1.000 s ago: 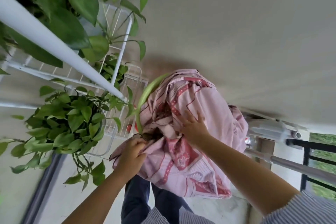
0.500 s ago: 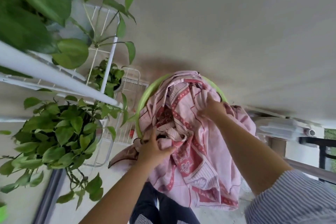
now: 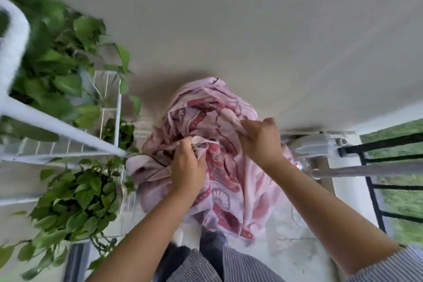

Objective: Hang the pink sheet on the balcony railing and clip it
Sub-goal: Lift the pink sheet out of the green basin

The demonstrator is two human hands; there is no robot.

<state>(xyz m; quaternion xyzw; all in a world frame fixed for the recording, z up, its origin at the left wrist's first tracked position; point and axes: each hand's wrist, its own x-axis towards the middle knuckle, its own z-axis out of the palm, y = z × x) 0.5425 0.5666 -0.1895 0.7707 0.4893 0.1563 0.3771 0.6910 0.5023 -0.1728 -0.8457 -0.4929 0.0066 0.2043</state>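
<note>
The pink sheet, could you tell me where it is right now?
Centre of the head view, the pink sheet is bunched in both hands, between the leafy plants on the left and the balcony railing on the right.

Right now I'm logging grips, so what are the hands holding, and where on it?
Both grip the pink sheet: the left hand a bunched fold mid-heap, the right hand a fold near its top.

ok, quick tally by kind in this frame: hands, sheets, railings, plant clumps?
hands: 2, left and right
sheet: 1
railing: 1
plant clumps: 2, upper and lower
Total: 6
</note>
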